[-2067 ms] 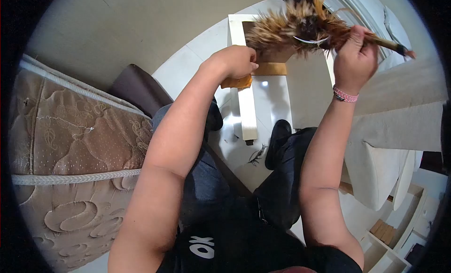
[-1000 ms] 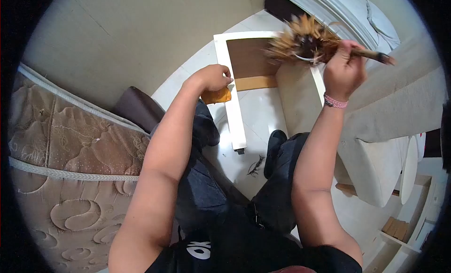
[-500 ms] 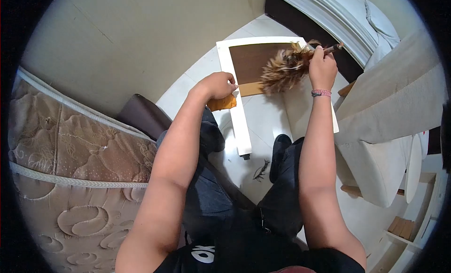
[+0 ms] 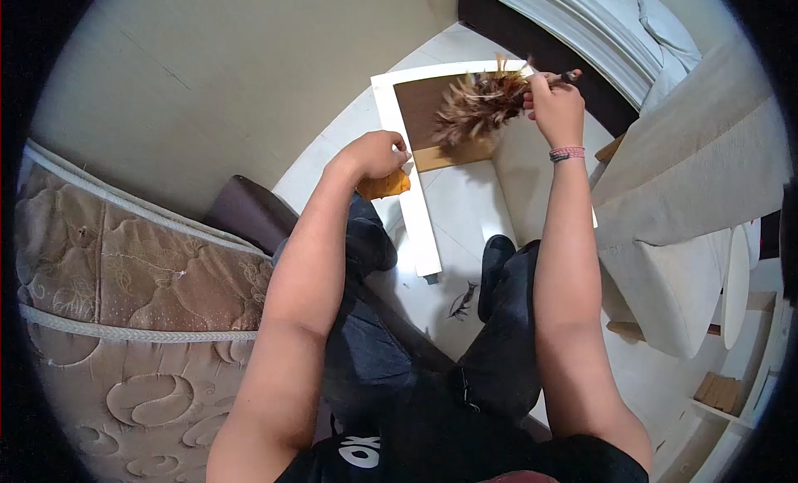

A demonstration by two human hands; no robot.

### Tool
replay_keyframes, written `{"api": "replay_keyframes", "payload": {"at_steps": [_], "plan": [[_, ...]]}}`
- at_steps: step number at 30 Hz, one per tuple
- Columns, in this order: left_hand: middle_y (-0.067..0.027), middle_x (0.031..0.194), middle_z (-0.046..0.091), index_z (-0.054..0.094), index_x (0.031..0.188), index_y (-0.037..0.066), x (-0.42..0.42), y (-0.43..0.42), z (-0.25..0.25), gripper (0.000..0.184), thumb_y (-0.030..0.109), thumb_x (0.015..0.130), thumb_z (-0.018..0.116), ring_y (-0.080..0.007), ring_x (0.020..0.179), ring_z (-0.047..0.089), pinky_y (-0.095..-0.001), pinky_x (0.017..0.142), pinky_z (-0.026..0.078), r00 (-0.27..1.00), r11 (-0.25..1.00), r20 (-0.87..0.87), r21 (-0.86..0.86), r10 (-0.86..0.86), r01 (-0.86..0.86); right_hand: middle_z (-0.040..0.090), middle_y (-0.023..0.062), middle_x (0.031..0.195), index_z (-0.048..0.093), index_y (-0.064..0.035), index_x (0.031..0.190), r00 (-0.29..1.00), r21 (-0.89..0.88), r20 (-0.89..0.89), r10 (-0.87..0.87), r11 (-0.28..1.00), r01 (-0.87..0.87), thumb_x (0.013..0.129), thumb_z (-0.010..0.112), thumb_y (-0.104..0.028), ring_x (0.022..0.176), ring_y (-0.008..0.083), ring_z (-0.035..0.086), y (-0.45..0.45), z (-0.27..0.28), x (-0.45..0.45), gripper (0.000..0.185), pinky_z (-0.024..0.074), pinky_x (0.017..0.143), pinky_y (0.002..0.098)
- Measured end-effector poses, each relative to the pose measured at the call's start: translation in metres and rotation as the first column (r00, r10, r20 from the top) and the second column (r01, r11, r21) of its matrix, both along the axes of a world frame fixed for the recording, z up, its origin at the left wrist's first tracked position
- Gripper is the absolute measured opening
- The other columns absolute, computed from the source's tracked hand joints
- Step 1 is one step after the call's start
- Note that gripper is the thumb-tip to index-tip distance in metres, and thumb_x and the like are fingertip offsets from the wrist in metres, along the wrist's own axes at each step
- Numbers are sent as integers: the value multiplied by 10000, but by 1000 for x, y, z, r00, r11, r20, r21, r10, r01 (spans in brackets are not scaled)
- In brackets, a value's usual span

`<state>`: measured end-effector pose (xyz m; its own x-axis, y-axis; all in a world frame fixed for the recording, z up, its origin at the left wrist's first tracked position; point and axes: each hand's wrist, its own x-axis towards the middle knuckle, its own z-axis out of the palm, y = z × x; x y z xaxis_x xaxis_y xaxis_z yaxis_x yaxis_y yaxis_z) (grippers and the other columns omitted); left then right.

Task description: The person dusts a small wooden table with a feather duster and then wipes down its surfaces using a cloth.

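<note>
My right hand (image 4: 555, 109) is closed around the handle of a feather duster (image 4: 482, 105), whose brown feathers reach left over a brown panel. That panel lies inside a white furniture frame (image 4: 420, 225), open toward me. At the frame's left edge, my left hand (image 4: 378, 155) has its fingers curled together. An orange cloth (image 4: 384, 186) hangs just below this hand, apparently gripped in it, though the palm side is hidden.
A patterned brown mattress (image 4: 150, 275) leans at the left near a dark padded piece (image 4: 248, 207). Beige cloth-covered furniture (image 4: 665, 292) stands at the right. A bed with white bedding (image 4: 598, 34) is at the back. A small dark feather-like scrap (image 4: 463, 302) lies on the tiles.
The feather duster and my right hand have shifted left and slightly up across the frame. My left hand stays at the frame's left edge. The view has moved slightly.
</note>
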<state>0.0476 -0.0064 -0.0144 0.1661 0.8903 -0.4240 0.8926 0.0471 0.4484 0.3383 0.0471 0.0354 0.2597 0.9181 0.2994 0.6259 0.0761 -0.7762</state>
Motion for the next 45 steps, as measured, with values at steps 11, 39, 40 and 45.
{"api": "replay_keyframes", "payload": {"at_steps": [11,39,40,45], "plan": [[-175,1137,681,669,1166,109,2,-3,2,338,309,905,594,-332,1055,644,-414,918,501,1000,1000,-7,5,0,0,685,164,669,725,0,760,973,-85,-226,34,995,-54,873,536,-333,645,218,704,4,-4,17,399,550,642,354],[-200,1063,700,685,1137,85,5,-2,-11,355,324,889,598,-339,993,667,-408,882,510,997,996,-19,39,-74,74,661,279,859,713,5,870,928,-250,68,365,907,-338,860,524,-304,862,436,656,-19,-42,-52,363,523,832,480],[-198,1059,704,688,1130,90,4,-1,-11,355,331,887,597,-340,997,670,-413,885,512,998,997,-10,51,-65,66,661,291,878,707,23,847,921,-143,-26,389,910,-388,867,516,-307,880,447,651,-18,-45,-52,382,521,850,487],[-178,1043,713,689,1130,95,1,-1,-10,352,333,888,595,-331,985,674,-403,886,511,998,996,-7,59,-65,66,650,278,808,651,55,820,951,-151,100,294,949,-277,872,509,-304,800,448,633,-21,-48,-55,390,511,777,472]]}}
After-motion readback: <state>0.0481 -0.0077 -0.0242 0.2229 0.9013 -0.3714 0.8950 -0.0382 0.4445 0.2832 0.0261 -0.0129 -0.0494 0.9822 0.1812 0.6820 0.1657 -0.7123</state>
